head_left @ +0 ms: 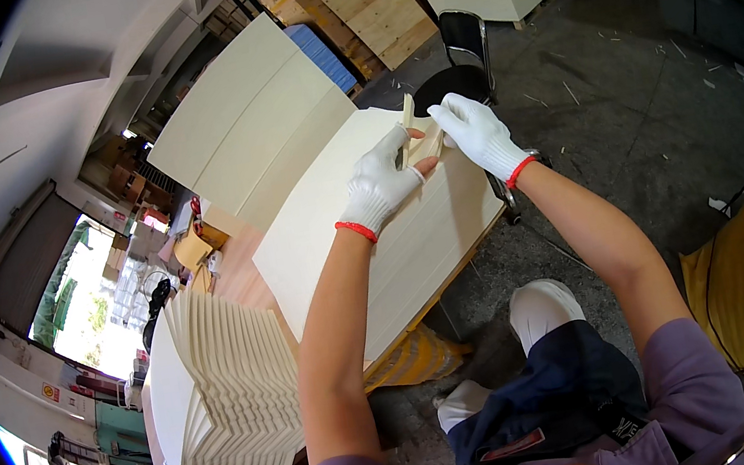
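Purple sleeves (692,376) lay nearest; left hand (378,183) pinched cream card (429,147), its length slanting away; right hand (476,131) curled just right of it, pinch unclear.

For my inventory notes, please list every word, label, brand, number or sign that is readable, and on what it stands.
White lettering on the dark blue garment: partly creased; not quoted here.
Reddish patch on the same garment: too small to read.
Yellow-and-red sign on the left wall: too small to read.
Large cream board, stack of folded cream sheets, white gloves: no text visible.
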Motion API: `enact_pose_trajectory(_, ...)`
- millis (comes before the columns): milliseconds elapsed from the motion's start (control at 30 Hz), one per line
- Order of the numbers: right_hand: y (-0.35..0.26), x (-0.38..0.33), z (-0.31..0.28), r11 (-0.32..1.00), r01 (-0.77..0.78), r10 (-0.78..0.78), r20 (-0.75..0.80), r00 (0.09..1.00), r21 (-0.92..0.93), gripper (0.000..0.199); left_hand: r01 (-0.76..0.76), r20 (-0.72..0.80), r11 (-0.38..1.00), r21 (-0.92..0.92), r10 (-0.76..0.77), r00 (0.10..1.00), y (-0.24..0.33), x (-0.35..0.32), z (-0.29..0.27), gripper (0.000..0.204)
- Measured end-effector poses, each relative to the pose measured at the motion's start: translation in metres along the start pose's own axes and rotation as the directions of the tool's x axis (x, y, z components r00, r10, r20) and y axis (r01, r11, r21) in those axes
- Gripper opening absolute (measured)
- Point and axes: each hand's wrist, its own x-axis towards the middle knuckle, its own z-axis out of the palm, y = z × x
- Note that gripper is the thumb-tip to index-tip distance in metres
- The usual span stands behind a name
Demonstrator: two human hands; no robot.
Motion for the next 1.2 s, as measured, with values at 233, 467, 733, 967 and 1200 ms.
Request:
enact_pose_trajectory(233, -0.003, -0.002, 0.0, 1.0, -0.016, 0.016, -0.01, 1.0, -0.006, 0.04, 0.002, 0.024, 0.999, -0.043, -0.001, 1.0, -0.002, 0.002, 0.0, 0.044)
enact_pose_trajectory(467, -0.018, -0.005, -0.001, 0.996, -0.09, 0.09, 0.018, 0.996, 0.013, 0.051, -0.195, -0.196, 0.96, -0.2, 0.155, 0.968, -0.022, 0.002, 0.012, 0.034)
enact_pose_trajectory(733, -0.012, -0.004, -0.002, 0.996, -0.082, 0.082, 0.011, 0.997, -0.041, 0.059, -0.171, -0.035, 0.985, 0.024, 0.172, 0.984, -0.018, 0.003, 0.009, 0.033)
enact_pose_trajectory(967, -0.019, -0.002, -0.022, 0.994, -0.093, 0.095, 0.033, 0.995, -0.062, 0.056, -0.111, 0.0, 0.99, -0.084, 0.112, 0.994, -0.017, 0.003, 0.007, 0.036)
enact_pose_trajectory(1200, -0.012, -0.006, -0.042, 0.489, 0.537, -0.468, 0.312, 0.827, -0.688, 0.041, -0.149, -0.079, 0.981, -0.127, 0.14, 0.987, -0.015, -0.002, 0.006, 0.032)
